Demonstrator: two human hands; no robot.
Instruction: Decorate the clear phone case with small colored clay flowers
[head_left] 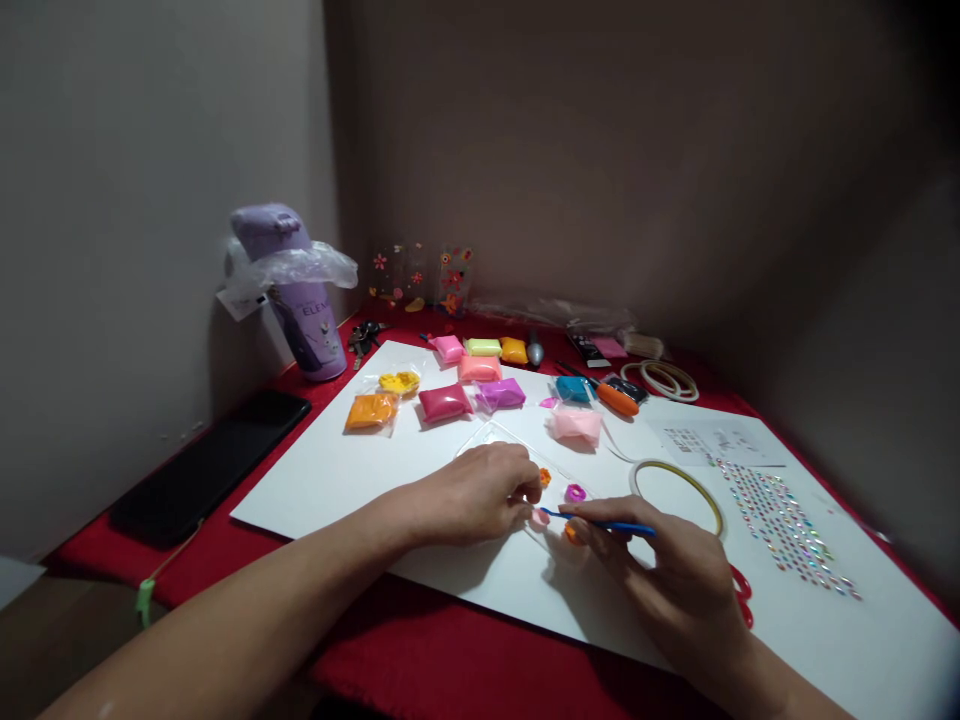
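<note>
In my right hand [660, 570] I grip a slim blue modelling tool [626, 527], its tip pointing left onto a small pale pink clay piece [540, 517]. My left hand [487, 492] is closed beside that piece, thumb and fingers pinched together; whatever they hold is hidden. Under the hands lies a clear flat plastic piece [491, 432], partly covered by my left hand. Small clay flowers sit around the tool: an orange one [545, 477], a magenta one [575, 493] and another orange one [571, 534], partly behind my right fingers.
Several clay packets, such as a crimson one [445, 402], lie on the white board [300, 480]. Rhinestone stickers [780, 520], a ring [694, 485] and red scissor handles [742, 595] are to the right. A black phone [214, 465] and purple bottle [307, 310] stand left.
</note>
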